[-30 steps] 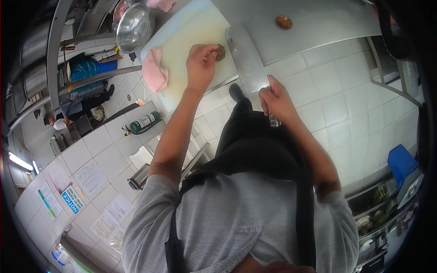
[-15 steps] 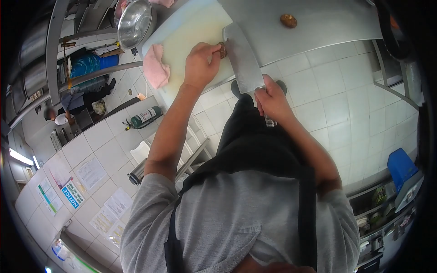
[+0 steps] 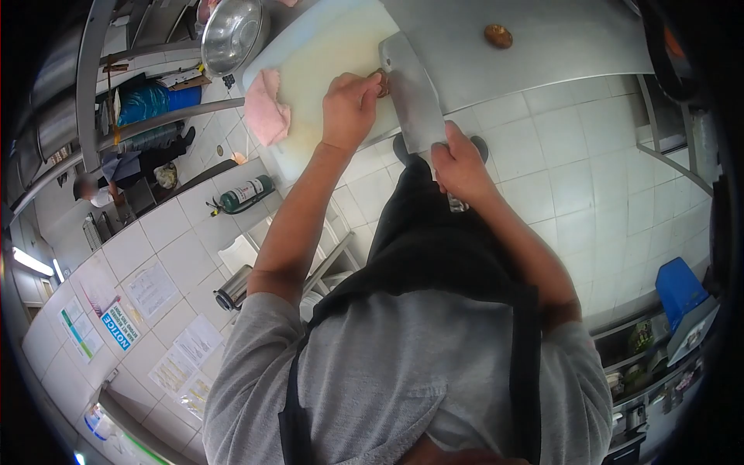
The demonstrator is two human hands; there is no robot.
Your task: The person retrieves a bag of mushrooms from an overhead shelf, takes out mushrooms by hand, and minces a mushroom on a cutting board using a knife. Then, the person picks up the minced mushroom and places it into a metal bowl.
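Observation:
My right hand [image 3: 463, 167] grips the handle of a broad cleaver [image 3: 415, 97], its blade angled up and away from me over the board's right edge. Closed at the fingertips, my left hand [image 3: 349, 111] holds a small brown piece of food [image 3: 384, 84] right beside the blade. Its kind I cannot make out, as the fingers cover part of it. Under both lies a whitish cutting board [image 3: 329, 46]. A pink cloth [image 3: 266, 110] rests on the board's left edge.
A brown oval item [image 3: 498, 36] lies on the steel table [image 3: 558, 50]. A metal bowl [image 3: 232, 37] stands beyond the board's left corner. A green fire extinguisher [image 3: 246, 194] is at the left wall. Farther left, another person [image 3: 116, 186] is at work.
The view has shifted slightly. My left hand and the brown piece remain against the cleaver's blade, with only a slight movement of the hands.

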